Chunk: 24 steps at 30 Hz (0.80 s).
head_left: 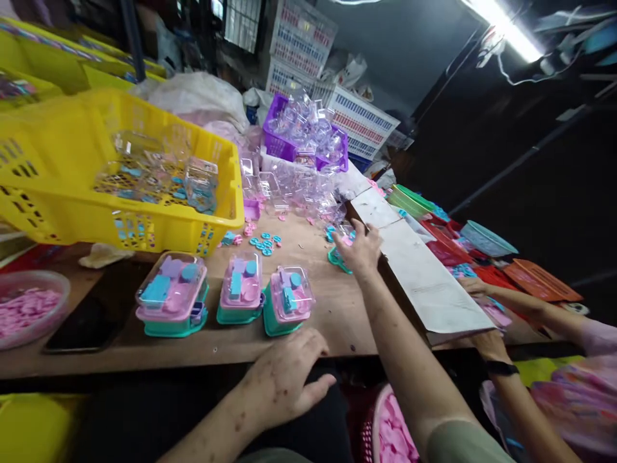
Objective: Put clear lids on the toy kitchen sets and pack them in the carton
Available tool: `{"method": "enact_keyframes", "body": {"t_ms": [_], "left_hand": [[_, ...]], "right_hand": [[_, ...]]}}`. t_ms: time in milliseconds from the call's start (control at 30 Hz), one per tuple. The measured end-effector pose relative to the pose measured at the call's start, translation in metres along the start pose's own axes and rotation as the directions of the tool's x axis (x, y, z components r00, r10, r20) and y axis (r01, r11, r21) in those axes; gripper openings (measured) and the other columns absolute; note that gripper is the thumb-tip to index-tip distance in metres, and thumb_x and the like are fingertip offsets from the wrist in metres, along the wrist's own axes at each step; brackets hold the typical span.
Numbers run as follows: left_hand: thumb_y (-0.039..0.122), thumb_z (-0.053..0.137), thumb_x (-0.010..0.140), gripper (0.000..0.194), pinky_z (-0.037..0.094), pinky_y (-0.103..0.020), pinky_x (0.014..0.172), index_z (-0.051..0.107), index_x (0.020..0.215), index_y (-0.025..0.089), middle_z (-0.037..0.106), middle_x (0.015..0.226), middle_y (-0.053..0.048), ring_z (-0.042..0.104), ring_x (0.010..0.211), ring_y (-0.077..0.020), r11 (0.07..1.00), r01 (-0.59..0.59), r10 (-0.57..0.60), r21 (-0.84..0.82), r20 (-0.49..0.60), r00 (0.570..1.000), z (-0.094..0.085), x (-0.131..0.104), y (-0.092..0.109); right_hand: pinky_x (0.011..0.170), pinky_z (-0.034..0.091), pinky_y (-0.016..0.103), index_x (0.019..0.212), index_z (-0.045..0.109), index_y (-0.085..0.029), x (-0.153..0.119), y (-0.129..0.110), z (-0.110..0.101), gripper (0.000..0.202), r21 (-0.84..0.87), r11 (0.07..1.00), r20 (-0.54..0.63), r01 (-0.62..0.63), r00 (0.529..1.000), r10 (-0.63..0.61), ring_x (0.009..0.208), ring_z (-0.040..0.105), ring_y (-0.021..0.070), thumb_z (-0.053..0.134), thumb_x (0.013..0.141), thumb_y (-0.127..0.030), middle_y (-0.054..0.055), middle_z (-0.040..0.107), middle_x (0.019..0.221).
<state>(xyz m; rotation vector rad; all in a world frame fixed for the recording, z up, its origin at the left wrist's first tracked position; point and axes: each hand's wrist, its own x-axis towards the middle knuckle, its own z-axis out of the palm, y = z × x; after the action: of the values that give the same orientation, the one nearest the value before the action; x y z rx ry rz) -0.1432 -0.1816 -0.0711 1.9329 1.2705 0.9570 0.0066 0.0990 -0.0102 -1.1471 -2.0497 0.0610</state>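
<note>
Three small toy sets with teal bases, pink trays and clear lids stand in a row: one at the left (pixel 172 292), one in the middle (pixel 241 286), one at the right (pixel 289 299). My left hand (pixel 289 373) is at the table's front edge, just below the right set, fingers apart and holding nothing. My right hand (pixel 359 244) reaches over the table beside the white board, its fingers spread and curved above a teal piece (pixel 339 259) and small blue and pink parts. Whether a fingertip touches them I cannot tell. Blue wheel-like pieces (pixel 265 244) lie behind the sets.
A yellow crate (pixel 144 225) stands at the left, a purple basket (pixel 279 145) of clear covers at the back. A white board (pixel 419 276) divides the table; a co-worker's hands (pixel 475 287) work beyond it. A dark phone (pixel 89 321) and pink-parts bowl (pixel 62 302) lie left.
</note>
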Motion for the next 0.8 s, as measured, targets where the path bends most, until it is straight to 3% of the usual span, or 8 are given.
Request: {"method": "enact_keyframes", "body": {"t_ms": [100,267,433,567,633,667,700,800], "left_hand": [[0.033,0.082,0.098,0.073,0.046,-0.055,0.140,0.054,0.165,0.022,0.054,0.178,-0.018,0.052,0.168,-0.0351,0.993,-0.048,0.041,-0.108,-0.065,0.997,0.016,0.011,-0.018],[0.032,0.075,0.102,0.096,0.032,-0.064,0.146,0.024,0.182,0.017,0.030,0.190,-0.025,0.027,0.180,-0.0375,0.995,0.036,-0.049,-0.096,-0.133,0.990,0.028,0.017,-0.030],[0.025,0.076,0.099,0.120,0.031,-0.069,0.145,-0.006,0.185,0.021,0.013,0.194,-0.027,0.012,0.181,-0.0421,0.996,0.080,-0.085,-0.034,-0.192,0.978,0.046,0.029,-0.031],[0.017,0.073,0.099,0.121,0.036,-0.072,0.142,-0.014,0.184,0.024,0.018,0.192,-0.030,0.018,0.180,-0.0458,0.996,0.076,-0.062,0.042,-0.274,0.960,0.062,0.043,-0.041],[0.020,0.079,0.097,0.118,0.042,-0.071,0.140,-0.001,0.184,0.028,0.032,0.188,-0.027,0.031,0.177,-0.0465,0.998,0.065,-0.058,0.015,-0.305,0.950,0.066,0.046,-0.049],[0.023,0.085,0.095,0.117,0.045,-0.070,0.138,0.009,0.183,0.029,0.040,0.184,-0.025,0.038,0.174,-0.0469,0.997,0.072,-0.072,-0.012,-0.316,0.946,0.068,0.047,-0.053],[0.026,0.091,0.092,0.115,0.049,-0.069,0.136,0.018,0.181,0.030,0.047,0.180,-0.024,0.045,0.171,-0.0474,0.995,0.088,-0.096,-0.038,-0.323,0.942,0.069,0.047,-0.056],[0.040,0.106,0.079,0.130,0.053,-0.070,0.132,0.025,0.179,0.029,0.046,0.178,-0.025,0.049,0.167,-0.0514,0.988,0.144,-0.156,-0.062,-0.310,0.938,0.070,0.047,-0.065]], "right_hand": [[0.095,0.065,0.054,0.098,0.070,-0.028,0.024,0.024,-0.009,0.049,0.071,0.991,0.036,0.114,0.993,-0.117,0.106,0.077,0.0334,0.072,0.098,-0.077,0.014,0.074,0.110],[0.062,0.062,0.044,0.090,0.070,-0.032,0.022,0.049,-0.030,0.042,0.168,0.944,0.206,0.283,0.927,-0.314,0.062,0.071,0.0259,0.083,0.088,-0.071,0.000,0.063,0.080],[0.078,0.071,0.039,0.104,0.083,-0.027,0.012,0.038,-0.057,0.025,0.371,0.844,0.567,0.387,0.625,-0.536,0.094,0.083,0.0279,0.087,0.095,-0.050,0.009,0.078,0.105],[0.094,0.071,0.039,0.123,0.084,-0.027,-0.001,-0.001,-0.067,0.021,0.562,0.803,0.722,0.197,0.356,-0.593,0.113,0.082,0.0242,0.080,0.104,-0.035,0.010,0.079,0.130],[0.101,0.070,0.042,0.144,0.077,-0.031,0.002,-0.006,-0.063,0.042,0.624,0.778,0.733,0.075,0.289,-0.616,0.134,0.077,0.0266,0.085,0.103,-0.039,0.012,0.077,0.148],[0.107,0.069,0.045,0.149,0.074,-0.031,0.008,0.000,-0.058,0.049,0.620,0.784,0.741,0.025,0.309,-0.596,0.141,0.074,0.0281,0.085,0.103,-0.045,0.013,0.075,0.153],[0.111,0.067,0.047,0.148,0.074,-0.030,0.017,0.010,-0.052,0.050,0.571,0.821,0.756,0.001,0.390,-0.526,0.143,0.074,0.0291,0.082,0.104,-0.052,0.013,0.076,0.153],[0.114,0.064,0.051,0.135,0.076,-0.024,0.055,0.062,-0.025,0.047,0.175,0.984,0.606,-0.028,0.791,-0.085,0.131,0.078,0.0303,0.070,0.104,-0.059,0.014,0.080,0.139]]}}
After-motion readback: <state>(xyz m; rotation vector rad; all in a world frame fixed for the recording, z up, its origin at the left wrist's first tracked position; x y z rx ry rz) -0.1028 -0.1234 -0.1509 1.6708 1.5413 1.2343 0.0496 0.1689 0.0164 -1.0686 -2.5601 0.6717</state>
